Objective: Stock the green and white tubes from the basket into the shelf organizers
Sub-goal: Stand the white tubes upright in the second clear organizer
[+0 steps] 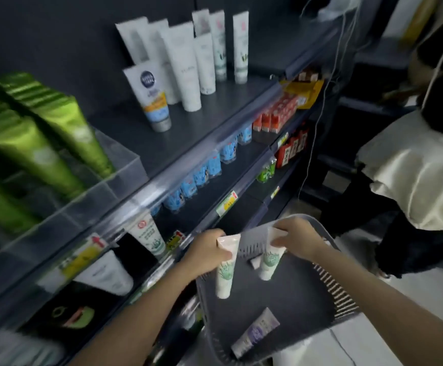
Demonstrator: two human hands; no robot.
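Note:
Over a grey slotted basket (344, 299) at the lower middle, my left hand (204, 253) grips a green and white tube (224, 270) by its top end, cap hanging down. My right hand (298, 240) pinches a second green and white tube (269, 261) the same way, just to the right. A purple and white tube (256, 332) lies on the basket floor. At the left, a clear shelf organizer (125, 167) holds several green tubes (43, 133). One more green and white tube (149, 237) stands on the shelf below it.
White tubes (186, 64) stand further along the top shelf. Lower shelves carry small blue packs (201, 173) and red boxes (275, 114). A person in a white skirt (413, 175) stands close on the right in the aisle.

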